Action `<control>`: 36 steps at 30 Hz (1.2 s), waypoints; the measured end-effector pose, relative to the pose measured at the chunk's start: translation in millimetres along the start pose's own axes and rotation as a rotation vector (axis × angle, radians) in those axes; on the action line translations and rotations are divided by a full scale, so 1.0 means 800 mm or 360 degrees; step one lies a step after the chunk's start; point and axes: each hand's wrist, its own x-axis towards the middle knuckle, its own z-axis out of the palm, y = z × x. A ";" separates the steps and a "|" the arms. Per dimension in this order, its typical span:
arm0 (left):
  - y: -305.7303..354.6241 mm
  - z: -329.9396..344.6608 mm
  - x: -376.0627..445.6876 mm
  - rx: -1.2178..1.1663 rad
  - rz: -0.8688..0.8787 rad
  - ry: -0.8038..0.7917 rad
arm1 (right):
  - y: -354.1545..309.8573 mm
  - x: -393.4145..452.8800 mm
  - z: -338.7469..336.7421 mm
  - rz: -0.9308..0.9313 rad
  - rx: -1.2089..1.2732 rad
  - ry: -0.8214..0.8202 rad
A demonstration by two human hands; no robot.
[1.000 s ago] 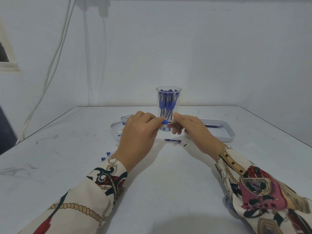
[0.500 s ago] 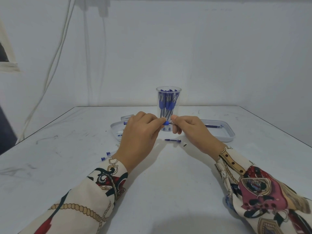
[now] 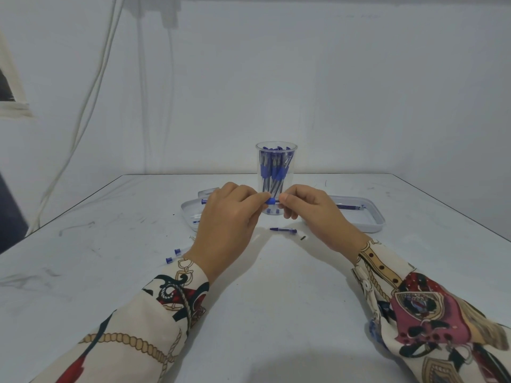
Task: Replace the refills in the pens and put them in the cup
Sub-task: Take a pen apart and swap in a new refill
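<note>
A blue pen point(image 3: 271, 200) is held level just above the table, in front of the clear cup point(image 3: 276, 161). My left hand point(image 3: 226, 225) grips its barrel, whose far end sticks out to the left. My right hand point(image 3: 312, 214) pinches the pen's tip end, so only the blue grip shows between my fingers. Several blue pens stand upright in the cup. A blue pen cap point(image 3: 283, 230) lies on the table below my hands.
A white tray point(image 3: 373, 217) behind my right hand holds a thin refill point(image 3: 348, 207). Another white tray point(image 3: 189, 214) sits partly hidden behind my left hand. Two small blue pen parts point(image 3: 172, 256) lie left of my left wrist. A tiny dark bit point(image 3: 303, 238) lies near the cap.
My right hand has slid left along the pen toward my left hand, covering the silver tip that showed before. Less of the pen is visible between my hands.
</note>
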 end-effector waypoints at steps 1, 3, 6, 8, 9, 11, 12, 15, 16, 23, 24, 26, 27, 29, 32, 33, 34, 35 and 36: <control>0.000 0.000 0.000 0.0003 -0.0005 -0.0001 | 0.001 0.000 0.000 -0.0005 -0.0006 -0.0001; -0.001 -0.001 0.000 0.0005 -0.0028 -0.0002 | 0.003 0.000 0.000 0.0001 -0.0014 0.0003; -0.003 -0.002 -0.001 -0.0010 -0.0077 -0.0011 | 0.010 0.001 -0.001 0.0089 -0.0054 0.0058; -0.005 -0.002 -0.002 -0.0010 -0.0108 -0.0021 | 0.021 0.002 -0.004 0.0174 -0.0288 0.0067; -0.005 -0.002 -0.002 -0.0009 -0.0123 -0.0026 | 0.028 0.003 -0.007 0.0214 -0.0509 0.0030; -0.006 -0.001 -0.003 -0.0006 -0.0150 -0.0034 | 0.038 0.001 -0.010 0.0267 -0.0948 -0.0118; -0.006 0.000 -0.003 -0.0006 -0.0158 -0.0042 | 0.040 0.002 -0.010 0.0264 -0.1104 -0.0182; -0.007 0.002 -0.004 -0.0028 -0.0170 -0.0089 | 0.039 0.001 -0.008 0.0202 -0.1343 -0.0240; -0.008 0.002 -0.005 -0.0034 -0.0174 -0.0102 | 0.038 0.000 -0.008 0.0187 -0.1371 -0.0244; -0.010 0.003 -0.005 -0.0003 -0.0220 -0.0155 | 0.035 0.000 -0.010 0.0157 -0.1248 -0.0123; -0.011 0.004 -0.005 0.0010 -0.0232 -0.0157 | 0.035 0.001 -0.012 0.0160 -0.1130 -0.0067; -0.014 0.005 -0.006 0.0031 -0.0250 -0.0158 | 0.029 0.002 -0.015 0.0136 -0.0885 -0.0005; -0.015 0.005 -0.006 0.0034 -0.0257 -0.0153 | 0.026 0.002 -0.015 0.0111 -0.0789 0.0011; -0.014 0.004 -0.006 0.0032 -0.0275 -0.0150 | 0.018 0.000 -0.015 0.0059 -0.0685 0.0024; -0.014 0.004 -0.005 0.0031 -0.0276 -0.0153 | 0.014 -0.001 -0.012 0.0005 -0.0649 0.0017; -0.014 0.005 -0.005 0.0035 -0.0275 -0.0159 | 0.014 -0.002 -0.011 -0.0009 -0.0648 0.0014; -0.014 0.005 -0.005 0.0041 -0.0274 -0.0164 | 0.013 -0.001 -0.011 -0.0020 -0.0649 0.0011; -0.014 0.006 -0.005 0.0047 -0.0270 -0.0170 | 0.012 -0.001 -0.011 -0.0028 -0.0652 0.0008; -0.014 0.006 -0.005 0.0048 -0.0261 -0.0170 | 0.012 -0.001 -0.011 -0.0031 -0.0656 0.0003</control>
